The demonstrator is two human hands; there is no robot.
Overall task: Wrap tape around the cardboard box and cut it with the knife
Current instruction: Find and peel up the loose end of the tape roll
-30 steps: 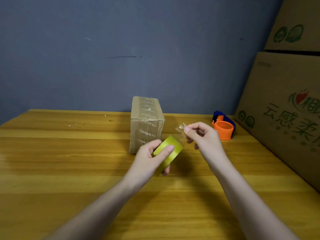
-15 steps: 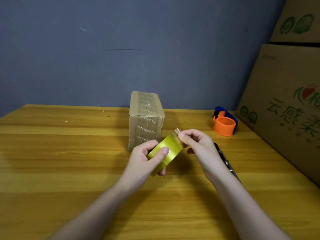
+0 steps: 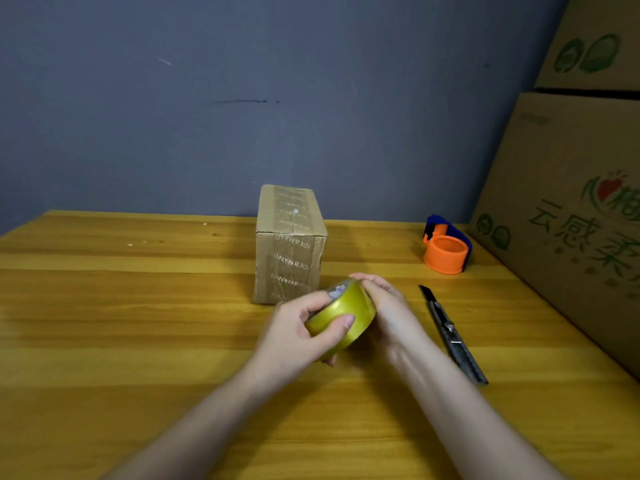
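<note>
A small brown cardboard box (image 3: 291, 244), banded with printed tape, stands upright on the wooden table (image 3: 138, 323). Just in front of it, above the table, my left hand (image 3: 294, 337) grips a yellow-tinted tape roll (image 3: 343, 315), thumb across its outer face. My right hand (image 3: 388, 306) is against the roll's right side, fingers curled over its top edge; the fingertips are blurred. No loose tape end shows. A dark utility knife (image 3: 450, 334) lies on the table to the right of my right wrist, blade end pointing away.
An orange and blue tape dispenser (image 3: 445, 252) sits at the back right. Large printed cardboard cartons (image 3: 571, 220) are stacked along the table's right edge. A grey wall closes the far side.
My right hand, which pinched a pulled-out tape end away from the roll, has come back onto the roll. Both hands have dropped slightly, and the knife has come into view.
</note>
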